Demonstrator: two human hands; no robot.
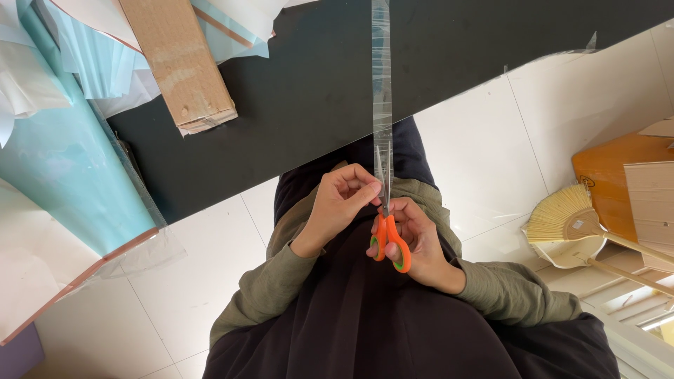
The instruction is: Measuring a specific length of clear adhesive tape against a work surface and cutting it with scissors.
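Observation:
A long strip of clear plastic film (381,77) runs from the top edge down across the black table (316,84) to my hands. My left hand (338,207) pinches the near end of the strip between thumb and fingers. Orange-handled scissors (389,242) sit in my right hand (421,242), fingers through the loops. Their blades point up along the strip, right beside my left fingertips. Both hands hover over my lap, just in front of the table edge.
A cardboard box (184,63) lies on the table's far left among pale blue and white paper sheets (63,168). A straw broom (565,217) and an orange wooden board (618,175) rest on the white tiled floor at right.

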